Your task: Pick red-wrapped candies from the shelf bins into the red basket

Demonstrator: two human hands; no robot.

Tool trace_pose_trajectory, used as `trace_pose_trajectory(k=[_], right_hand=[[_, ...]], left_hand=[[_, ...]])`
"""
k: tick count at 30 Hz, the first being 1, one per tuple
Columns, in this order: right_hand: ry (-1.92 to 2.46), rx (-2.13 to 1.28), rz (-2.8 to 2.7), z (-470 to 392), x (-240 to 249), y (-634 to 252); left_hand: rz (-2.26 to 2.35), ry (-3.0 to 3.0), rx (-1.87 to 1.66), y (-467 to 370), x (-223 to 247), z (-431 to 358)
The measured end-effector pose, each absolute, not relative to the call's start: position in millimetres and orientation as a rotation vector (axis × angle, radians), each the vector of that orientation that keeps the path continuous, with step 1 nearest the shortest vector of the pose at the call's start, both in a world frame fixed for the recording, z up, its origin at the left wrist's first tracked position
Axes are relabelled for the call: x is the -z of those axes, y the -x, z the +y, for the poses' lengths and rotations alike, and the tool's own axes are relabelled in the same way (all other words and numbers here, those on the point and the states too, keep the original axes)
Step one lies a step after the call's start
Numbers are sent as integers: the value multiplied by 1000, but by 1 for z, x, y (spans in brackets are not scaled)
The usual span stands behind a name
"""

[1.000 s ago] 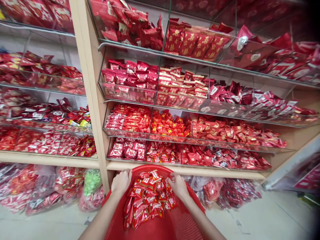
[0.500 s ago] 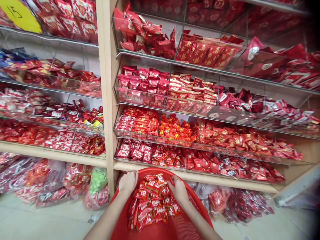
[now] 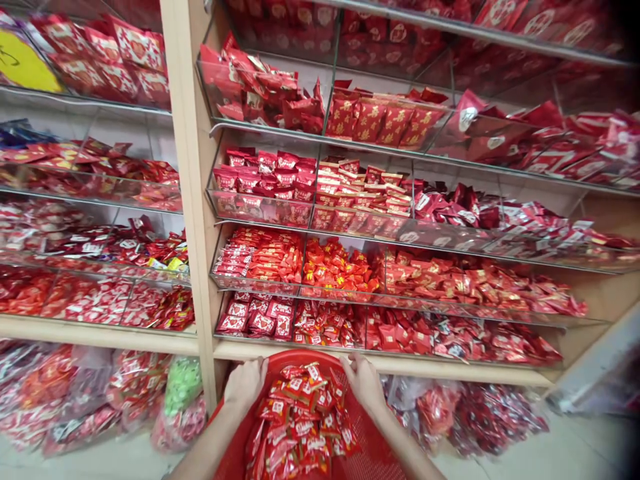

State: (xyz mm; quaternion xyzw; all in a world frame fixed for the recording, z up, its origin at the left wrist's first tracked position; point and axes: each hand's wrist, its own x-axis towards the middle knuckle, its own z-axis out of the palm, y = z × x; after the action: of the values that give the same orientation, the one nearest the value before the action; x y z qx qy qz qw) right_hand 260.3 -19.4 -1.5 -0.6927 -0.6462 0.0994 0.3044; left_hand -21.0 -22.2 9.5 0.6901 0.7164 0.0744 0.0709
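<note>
A red plastic basket (image 3: pixel 367 433) is tilted against the bottom ledge of the shelf unit. Small red wrapped packets (image 3: pixel 300 423) lie heaped inside it. My left hand (image 3: pixel 246 381) is closed around the basket's left rim, its fingertips at the far edge. On the right rim my right hand (image 3: pixel 364 380) rests with its fingers curled over the edge; the grip is partly hidden. Just beyond the basket, red packets (image 3: pixel 330 325) fill the lowest shelf compartment.
Clear-fronted shelves of red packets (image 3: pixel 345 267) rise ahead, beside a wooden upright (image 3: pixel 193 200). Bagged packets (image 3: pixel 480 417) sit on the floor under the right ledge, with more plastic bags (image 3: pixel 135 387) under the left one. A yellow sign (image 3: pixel 25 63) hangs upper left.
My right hand has moved from inside the basket, near the packets, outward to the right rim. The view has shifted, so the shelves appear farther left and the basket lower.
</note>
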Motion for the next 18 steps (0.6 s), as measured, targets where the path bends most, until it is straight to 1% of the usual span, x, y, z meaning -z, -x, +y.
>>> trace_pose_trajectory(k=[3,8,13,18], right_hand=[[1817,-251,-1700,10,-9,-268],[2011,-260,-1638,63,-23,-259],[2078,-374,-1476,88,-14,-241],[1950,-466,-1331,93,-6,-231]], left_hand=[[2154,-2095,-201,21,-9,-21],[2137,-2103,-234,24,-9,-20],[2124,-2097,-238,27,-7,-21],[2165,-2129,-223,27,-2,-17]])
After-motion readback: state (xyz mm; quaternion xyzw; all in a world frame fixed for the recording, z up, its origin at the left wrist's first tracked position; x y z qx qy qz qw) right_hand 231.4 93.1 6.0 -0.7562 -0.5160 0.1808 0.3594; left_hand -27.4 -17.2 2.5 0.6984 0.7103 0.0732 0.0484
